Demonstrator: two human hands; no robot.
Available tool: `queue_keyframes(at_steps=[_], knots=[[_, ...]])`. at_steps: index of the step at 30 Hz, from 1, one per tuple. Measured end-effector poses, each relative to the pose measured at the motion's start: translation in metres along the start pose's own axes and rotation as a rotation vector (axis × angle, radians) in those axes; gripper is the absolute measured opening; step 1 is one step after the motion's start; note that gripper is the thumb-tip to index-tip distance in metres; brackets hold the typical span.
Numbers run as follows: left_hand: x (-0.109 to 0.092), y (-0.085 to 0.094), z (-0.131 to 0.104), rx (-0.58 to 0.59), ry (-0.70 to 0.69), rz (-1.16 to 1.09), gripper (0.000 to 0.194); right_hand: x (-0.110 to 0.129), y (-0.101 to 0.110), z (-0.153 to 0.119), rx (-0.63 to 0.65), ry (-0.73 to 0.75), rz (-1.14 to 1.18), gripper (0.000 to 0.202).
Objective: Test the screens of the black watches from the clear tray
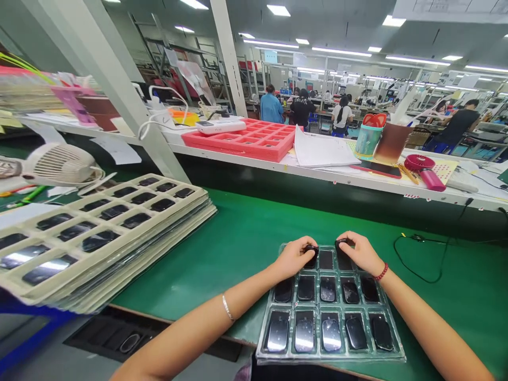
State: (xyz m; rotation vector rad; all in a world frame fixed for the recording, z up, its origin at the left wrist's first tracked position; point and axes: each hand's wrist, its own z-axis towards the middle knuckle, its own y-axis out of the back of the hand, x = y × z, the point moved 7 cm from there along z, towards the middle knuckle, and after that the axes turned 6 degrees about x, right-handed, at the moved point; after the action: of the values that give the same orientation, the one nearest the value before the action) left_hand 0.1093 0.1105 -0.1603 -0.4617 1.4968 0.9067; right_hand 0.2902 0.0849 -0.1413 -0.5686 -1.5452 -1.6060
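A clear plastic tray (324,307) with several black, phone-like pieces in its pockets lies at the front edge of the green table. At its back row, my left hand (296,256) pinches a black piece (312,256) near the left side. My right hand (357,251) holds another black piece (343,255) at the back row, farther right. Between the two hands, one dark piece (326,259) sits in its pocket. Fingers partly cover both held pieces, and my left hand hides the tray's back left corner.
A stack of cream trays (159,233) with black pieces stands left, beside a white fan (59,164). A shelf (238,159) behind holds a red foam tray (242,140), papers, cups and a pink handheld fan (431,177). A cable (416,275) lies right. People sit farther back.
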Motion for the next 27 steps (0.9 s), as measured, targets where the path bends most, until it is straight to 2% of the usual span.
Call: queue_keyframes(at_steps=[3, 7, 10, 12, 16, 19, 23, 27], knots=[[-0.013, -0.017, 0.009, 0.037, -0.058, 0.195, 0.014, -0.002, 0.002, -0.014, -0.027, 0.021, -0.218, 0.012], [-0.024, -0.036, 0.023, 0.03, -0.07, 0.534, 0.01, 0.0, -0.004, -0.031, -0.019, 0.105, -0.319, 0.021], [-0.027, -0.034, 0.024, -0.001, -0.078, 0.685, 0.012, 0.004, -0.004, -0.044, -0.027, 0.216, -0.449, 0.04], [-0.027, -0.025, 0.018, -0.003, -0.082, 0.715, 0.017, 0.003, -0.003, -0.052, -0.015, 0.247, -0.551, 0.046], [-0.029, 0.01, -0.012, -0.035, -0.089, 0.707, 0.021, 0.0, -0.001, -0.062, 0.027, 0.256, -0.634, 0.049], [-0.03, 0.03, -0.048, -0.033, -0.108, 0.685, 0.018, 0.002, 0.011, -0.063, -0.042, 0.261, -0.592, 0.046], [-0.014, 0.03, -0.092, 0.068, -0.074, 0.77, 0.019, 0.002, 0.024, -0.062, -0.133, 0.241, -0.541, 0.042], [0.002, 0.025, -0.109, 0.067, -0.078, 0.847, 0.021, 0.004, 0.01, -0.061, -0.041, 0.249, -0.591, 0.043]])
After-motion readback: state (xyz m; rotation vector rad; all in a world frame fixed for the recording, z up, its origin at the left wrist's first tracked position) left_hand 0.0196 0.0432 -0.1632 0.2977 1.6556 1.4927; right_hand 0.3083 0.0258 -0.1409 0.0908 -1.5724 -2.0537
